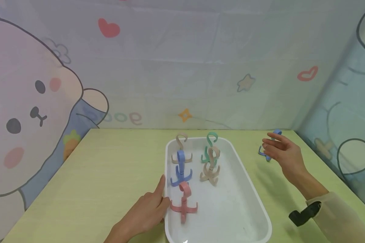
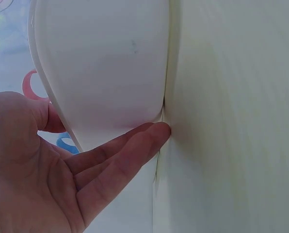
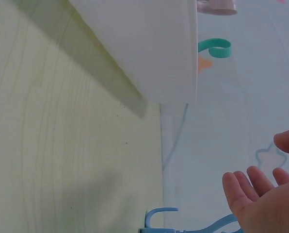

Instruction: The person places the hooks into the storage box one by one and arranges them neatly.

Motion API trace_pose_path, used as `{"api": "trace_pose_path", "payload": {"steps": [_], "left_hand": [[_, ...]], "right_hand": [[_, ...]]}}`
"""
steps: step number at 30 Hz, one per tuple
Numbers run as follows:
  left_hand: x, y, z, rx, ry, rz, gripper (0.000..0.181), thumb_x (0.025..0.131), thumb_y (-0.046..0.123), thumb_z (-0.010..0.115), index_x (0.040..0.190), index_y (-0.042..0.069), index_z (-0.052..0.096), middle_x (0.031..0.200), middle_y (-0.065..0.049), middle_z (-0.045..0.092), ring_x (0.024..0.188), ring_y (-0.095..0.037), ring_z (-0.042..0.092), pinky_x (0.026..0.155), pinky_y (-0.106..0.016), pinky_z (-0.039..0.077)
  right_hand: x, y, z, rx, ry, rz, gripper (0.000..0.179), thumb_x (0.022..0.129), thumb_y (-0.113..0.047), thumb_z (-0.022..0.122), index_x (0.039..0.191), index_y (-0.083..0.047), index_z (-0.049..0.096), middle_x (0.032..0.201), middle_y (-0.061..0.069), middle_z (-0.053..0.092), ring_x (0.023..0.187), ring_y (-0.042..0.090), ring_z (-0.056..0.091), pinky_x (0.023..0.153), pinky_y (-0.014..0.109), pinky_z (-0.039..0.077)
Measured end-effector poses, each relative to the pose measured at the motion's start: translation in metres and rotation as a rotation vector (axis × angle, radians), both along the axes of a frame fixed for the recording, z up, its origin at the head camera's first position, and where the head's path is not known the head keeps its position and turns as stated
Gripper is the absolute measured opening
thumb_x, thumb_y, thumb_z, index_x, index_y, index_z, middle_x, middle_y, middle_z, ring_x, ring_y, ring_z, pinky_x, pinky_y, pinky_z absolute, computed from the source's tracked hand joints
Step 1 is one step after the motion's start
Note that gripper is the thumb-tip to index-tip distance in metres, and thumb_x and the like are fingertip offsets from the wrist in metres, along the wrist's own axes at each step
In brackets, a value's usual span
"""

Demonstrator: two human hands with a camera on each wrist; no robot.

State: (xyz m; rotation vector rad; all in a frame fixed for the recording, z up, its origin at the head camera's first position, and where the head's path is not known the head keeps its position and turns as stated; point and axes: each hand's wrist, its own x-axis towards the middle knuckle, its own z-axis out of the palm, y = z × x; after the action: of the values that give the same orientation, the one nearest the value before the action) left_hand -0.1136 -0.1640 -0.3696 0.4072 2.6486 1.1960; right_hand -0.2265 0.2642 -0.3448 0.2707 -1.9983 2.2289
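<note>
My left hand (image 1: 149, 209) holds the left side of a white tray (image 1: 255, 199). In the left wrist view, its thumb (image 2: 55, 120) reaches over the rim while fingers lie along the outer wall. My right hand (image 1: 284, 153), fingers loosely bent and apart, hovers over a blue four-pronged hanging hook (image 1: 268, 157) on the table, partly hiding it. Inside the tray, a pink hook (image 1: 184, 206), another blue hook (image 1: 181, 168) and a beige hook (image 1: 182, 158) line the left side. Farther right stand a green hook (image 1: 212, 139) and a second beige hook (image 1: 211, 170).
The pale wood-grain table (image 1: 109, 175) extends on both sides of the tray. Behind it hangs a printed cloth (image 1: 182, 84) with a cartoon bear, hearts and stars, which continues along the right side. A black strap (image 1: 305, 213) circles my right sleeve.
</note>
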Motion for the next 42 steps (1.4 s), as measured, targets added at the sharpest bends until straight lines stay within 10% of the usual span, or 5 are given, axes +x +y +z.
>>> {"api": "trace_pose_path", "payload": {"steps": [27,42], "left_hand": [[0.002,-0.002,0.0,0.009,-0.007,0.001,0.073,0.108,0.023,0.042,0.17,0.004,0.007,0.079,0.002,0.066,0.066,-0.013,0.066,0.06,-0.028,0.044],[0.001,-0.001,0.0,-0.003,-0.007,0.004,0.073,0.108,0.024,0.042,0.17,0.005,0.008,0.075,0.002,0.064,0.062,-0.014,0.064,0.057,-0.028,0.043]], "right_hand": [[-0.008,0.012,-0.011,0.039,-0.058,-0.205,0.041,0.098,-0.006,0.073,0.13,-0.027,0.06,0.096,-0.024,0.075,0.085,-0.006,0.071,0.077,0.012,0.056],[-0.016,0.016,-0.01,0.265,-0.118,-0.324,0.077,0.101,-0.012,0.069,0.166,-0.006,0.029,0.099,-0.034,0.064,0.088,-0.015,0.063,0.076,0.006,0.051]]}}
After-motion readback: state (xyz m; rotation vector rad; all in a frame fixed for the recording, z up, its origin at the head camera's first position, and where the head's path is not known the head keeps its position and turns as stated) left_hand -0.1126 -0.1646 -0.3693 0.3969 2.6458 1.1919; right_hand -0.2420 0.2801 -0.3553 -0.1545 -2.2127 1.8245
